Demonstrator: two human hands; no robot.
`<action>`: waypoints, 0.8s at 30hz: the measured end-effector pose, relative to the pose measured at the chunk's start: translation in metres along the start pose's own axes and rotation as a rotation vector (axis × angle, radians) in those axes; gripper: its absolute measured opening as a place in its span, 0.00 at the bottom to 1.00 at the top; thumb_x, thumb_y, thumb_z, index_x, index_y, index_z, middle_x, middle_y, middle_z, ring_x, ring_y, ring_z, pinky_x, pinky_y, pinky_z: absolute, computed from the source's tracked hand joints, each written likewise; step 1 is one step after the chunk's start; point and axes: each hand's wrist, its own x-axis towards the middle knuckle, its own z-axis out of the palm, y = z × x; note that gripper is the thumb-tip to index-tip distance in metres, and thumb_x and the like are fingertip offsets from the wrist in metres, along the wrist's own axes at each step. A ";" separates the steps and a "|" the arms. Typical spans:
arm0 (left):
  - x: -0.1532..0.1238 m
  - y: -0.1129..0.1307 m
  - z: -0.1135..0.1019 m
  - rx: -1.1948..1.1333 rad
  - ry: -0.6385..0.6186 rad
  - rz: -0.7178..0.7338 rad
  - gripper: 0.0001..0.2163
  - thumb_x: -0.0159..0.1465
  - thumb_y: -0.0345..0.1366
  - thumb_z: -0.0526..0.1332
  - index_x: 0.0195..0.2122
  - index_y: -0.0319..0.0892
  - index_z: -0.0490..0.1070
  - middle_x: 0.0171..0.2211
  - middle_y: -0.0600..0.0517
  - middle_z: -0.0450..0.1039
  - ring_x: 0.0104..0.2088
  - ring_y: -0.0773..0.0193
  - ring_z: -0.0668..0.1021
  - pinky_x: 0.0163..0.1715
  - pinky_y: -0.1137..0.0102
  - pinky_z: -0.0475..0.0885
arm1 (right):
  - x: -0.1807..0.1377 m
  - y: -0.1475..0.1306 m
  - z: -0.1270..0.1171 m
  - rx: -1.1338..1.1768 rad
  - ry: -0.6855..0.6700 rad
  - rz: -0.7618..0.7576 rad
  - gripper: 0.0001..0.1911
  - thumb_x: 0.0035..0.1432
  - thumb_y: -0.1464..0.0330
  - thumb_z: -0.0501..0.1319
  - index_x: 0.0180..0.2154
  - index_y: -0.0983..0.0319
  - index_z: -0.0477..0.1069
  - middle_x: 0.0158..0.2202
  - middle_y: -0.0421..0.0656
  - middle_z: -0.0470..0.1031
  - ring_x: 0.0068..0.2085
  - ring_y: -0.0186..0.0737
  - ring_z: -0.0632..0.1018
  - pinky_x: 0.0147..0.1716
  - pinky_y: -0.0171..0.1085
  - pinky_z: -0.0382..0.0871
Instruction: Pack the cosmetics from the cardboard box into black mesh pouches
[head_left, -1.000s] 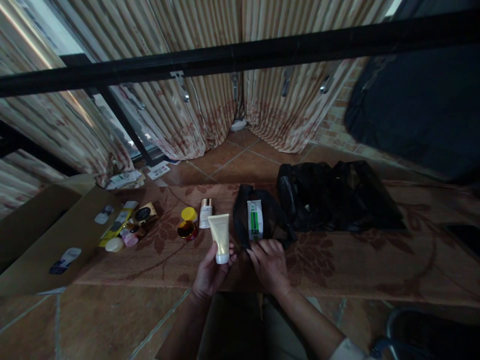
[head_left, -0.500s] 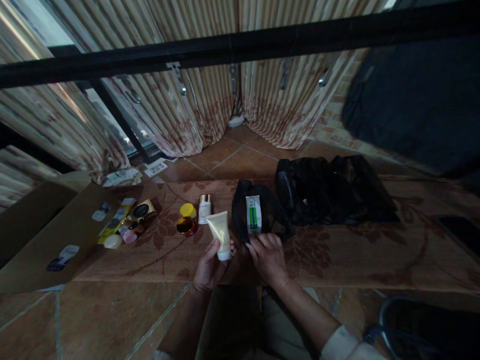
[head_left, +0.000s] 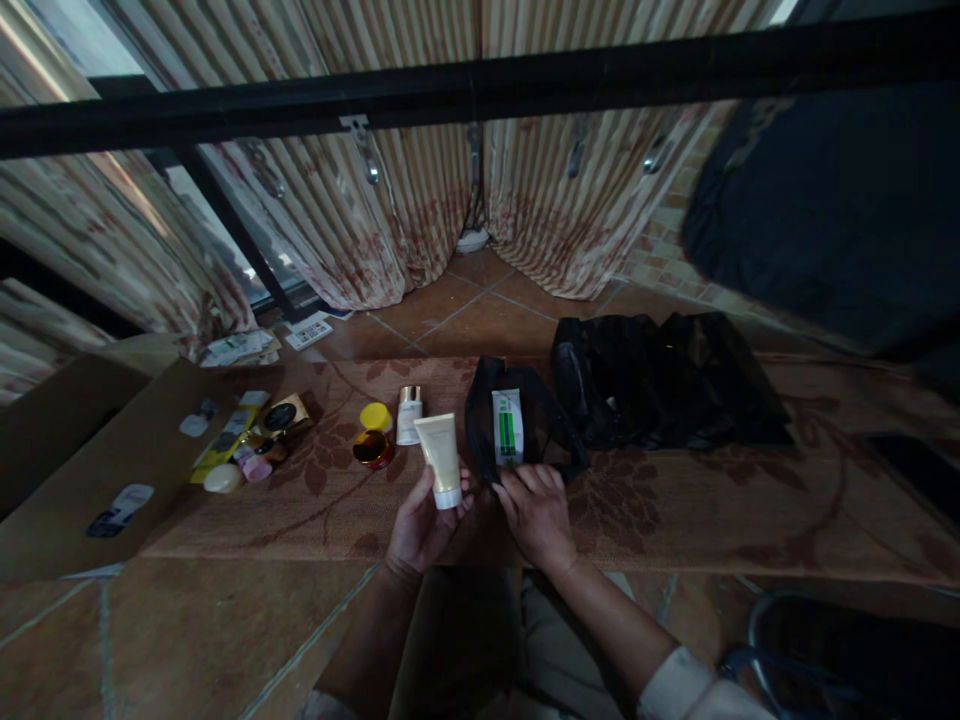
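Bare strip of patterned cloth [head_left: 322, 520] along near edge: free passage between cardboard box [head_left: 82, 475] and left hand [head_left: 420, 525]. Just beyond cream tube [head_left: 440, 450], to left, metallic-capped bottle [head_left: 409, 422] stands in way; yellow-lidded jar [head_left: 376, 417] and amber-lidded jar [head_left: 373, 449] crowd farther left. Slim gap between cream tube and black mesh bag [head_left: 478, 420]. Inside, green-and-white tube [head_left: 507, 420] takes up left part; room to its right looks free, but dark mesh makes that uncertain. Right hand [head_left: 536, 510] blocks near rim. Black bags [head_left: 637, 385] bar way beyond, to right; open cloth before them.
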 end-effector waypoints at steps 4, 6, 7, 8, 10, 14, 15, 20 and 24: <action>0.000 0.001 0.000 -0.018 -0.022 -0.007 0.17 0.65 0.40 0.52 0.49 0.34 0.67 0.38 0.45 0.73 0.37 0.64 0.76 0.39 0.68 0.72 | -0.001 0.000 0.000 0.003 0.004 0.002 0.13 0.63 0.64 0.51 0.42 0.60 0.71 0.30 0.43 0.68 0.36 0.39 0.64 0.40 0.39 0.55; 0.000 0.001 0.000 -0.022 -0.028 -0.010 0.17 0.65 0.39 0.52 0.50 0.35 0.66 0.38 0.45 0.73 0.36 0.64 0.76 0.39 0.68 0.72 | -0.001 0.000 0.000 0.002 0.001 0.004 0.13 0.63 0.64 0.51 0.43 0.60 0.71 0.31 0.43 0.68 0.36 0.39 0.64 0.40 0.39 0.55; 0.000 0.001 0.001 -0.022 -0.027 -0.012 0.17 0.65 0.39 0.52 0.50 0.35 0.66 0.38 0.45 0.73 0.36 0.65 0.75 0.39 0.68 0.72 | -0.001 0.000 0.000 0.001 -0.003 0.005 0.13 0.63 0.64 0.51 0.43 0.60 0.71 0.31 0.43 0.68 0.36 0.39 0.64 0.40 0.39 0.55; 0.000 0.001 0.001 -0.021 -0.024 -0.016 0.16 0.65 0.39 0.52 0.50 0.35 0.66 0.38 0.45 0.72 0.36 0.65 0.75 0.39 0.68 0.72 | -0.001 0.000 0.000 0.001 -0.004 0.006 0.13 0.63 0.64 0.51 0.43 0.60 0.71 0.31 0.43 0.68 0.36 0.39 0.64 0.40 0.40 0.55; -0.001 0.001 0.001 -0.018 -0.017 -0.022 0.17 0.65 0.40 0.53 0.50 0.35 0.66 0.38 0.45 0.72 0.36 0.65 0.75 0.39 0.68 0.72 | -0.001 0.000 0.000 0.001 -0.002 0.005 0.13 0.63 0.64 0.51 0.44 0.61 0.71 0.31 0.43 0.68 0.37 0.39 0.65 0.40 0.39 0.55; -0.001 0.001 0.002 -0.023 -0.022 -0.028 0.18 0.64 0.40 0.53 0.51 0.36 0.65 0.39 0.45 0.72 0.37 0.65 0.75 0.39 0.68 0.72 | 0.000 -0.001 -0.001 -0.001 0.005 0.002 0.14 0.63 0.63 0.51 0.44 0.60 0.71 0.31 0.43 0.69 0.36 0.39 0.65 0.40 0.39 0.55; -0.001 0.001 0.001 -0.026 -0.025 -0.028 0.18 0.64 0.40 0.53 0.52 0.36 0.65 0.39 0.45 0.72 0.37 0.65 0.75 0.39 0.68 0.72 | 0.000 -0.001 -0.001 -0.002 0.004 0.004 0.14 0.63 0.63 0.51 0.44 0.60 0.71 0.31 0.43 0.69 0.36 0.39 0.65 0.40 0.39 0.55; 0.000 0.000 -0.001 -0.028 -0.036 -0.025 0.18 0.65 0.40 0.52 0.52 0.36 0.65 0.39 0.45 0.71 0.37 0.65 0.75 0.40 0.68 0.72 | 0.000 -0.001 -0.001 -0.002 -0.004 0.010 0.13 0.63 0.64 0.51 0.44 0.60 0.70 0.32 0.43 0.69 0.37 0.39 0.65 0.41 0.39 0.55; 0.000 0.000 -0.002 -0.023 -0.052 -0.023 0.17 0.65 0.40 0.52 0.52 0.36 0.65 0.39 0.45 0.71 0.37 0.64 0.75 0.40 0.68 0.72 | -0.001 -0.001 0.000 0.002 0.001 0.010 0.13 0.63 0.63 0.51 0.44 0.60 0.71 0.31 0.43 0.68 0.36 0.40 0.65 0.41 0.40 0.55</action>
